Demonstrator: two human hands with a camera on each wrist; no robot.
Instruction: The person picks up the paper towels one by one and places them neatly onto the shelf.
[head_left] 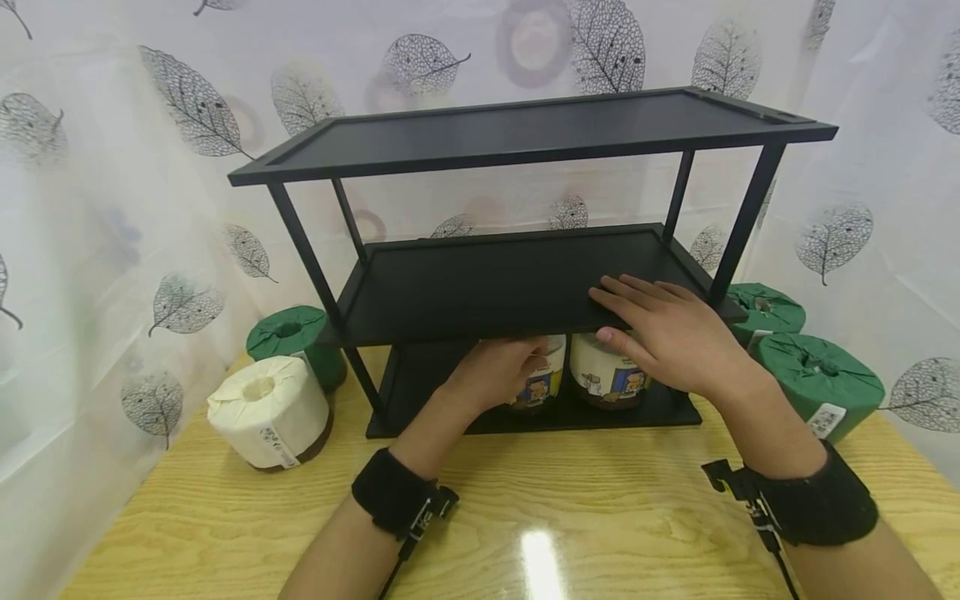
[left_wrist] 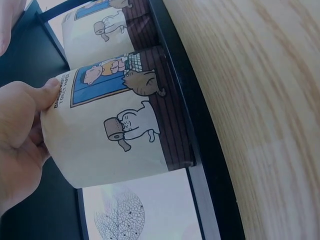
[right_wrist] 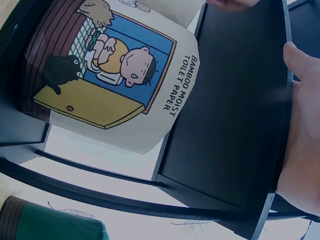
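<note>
On the lower tier of a black rack [head_left: 487,279] stand two cream-wrapped toilet paper rolls side by side. My left hand [head_left: 491,372] reaches under the middle tier and grips the left toilet paper roll [left_wrist: 115,125] near its upper edge. Part of that hand and of the roll is hidden by the tier in the head view. The right toilet paper roll [head_left: 609,375] stands close beside it, its printed cartoon side showing in the right wrist view. Over the front right of the middle tier, my right hand [head_left: 667,333] rests with fingers stretched on the surface and thumb at the edge.
Left of the rack, a cream roll [head_left: 262,408] stands before a green roll [head_left: 291,337]. Two more green rolls, the nearer one [head_left: 819,379] larger in view, stand on the right. The wooden table [head_left: 592,508] extends in front; a leaf-patterned curtain [head_left: 180,208] hangs behind.
</note>
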